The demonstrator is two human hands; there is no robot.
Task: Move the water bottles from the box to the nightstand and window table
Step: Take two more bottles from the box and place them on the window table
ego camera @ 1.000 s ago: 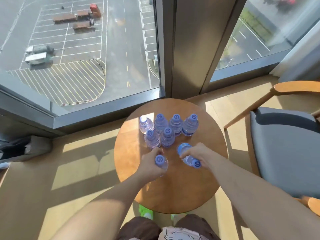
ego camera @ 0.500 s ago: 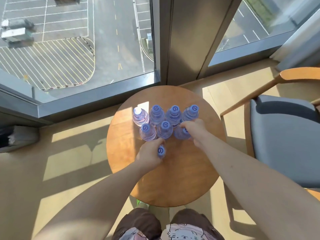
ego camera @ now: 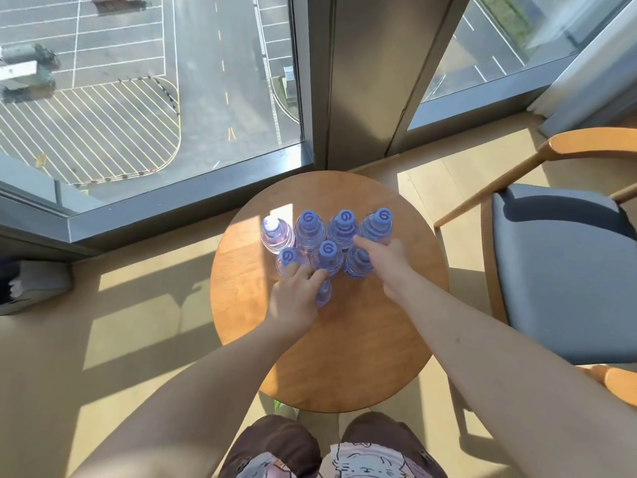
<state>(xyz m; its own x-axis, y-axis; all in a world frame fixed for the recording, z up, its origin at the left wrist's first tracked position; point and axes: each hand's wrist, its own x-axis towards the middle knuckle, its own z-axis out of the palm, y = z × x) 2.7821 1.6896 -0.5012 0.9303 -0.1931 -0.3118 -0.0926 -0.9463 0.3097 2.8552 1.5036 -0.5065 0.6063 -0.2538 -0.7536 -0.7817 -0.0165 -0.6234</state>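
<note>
Both hands moved forward since a moment ago, into bottle cluster. Round wooden table (ego camera: 344, 357) by window: seven bottles upright toward far edge. Left hand (ego camera: 294, 298) grasps eighth bottle (ego camera: 324, 294) behind cluster. Right hand (ego camera: 386, 258) clasps third front-row bottle (ego camera: 356, 265).

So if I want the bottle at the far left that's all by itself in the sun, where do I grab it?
Grab the clear plastic water bottle with the blue cap around its neck just under the cap, coming from the left. It stands upright, its left side is open, and another bottle crowds its right.
</note>
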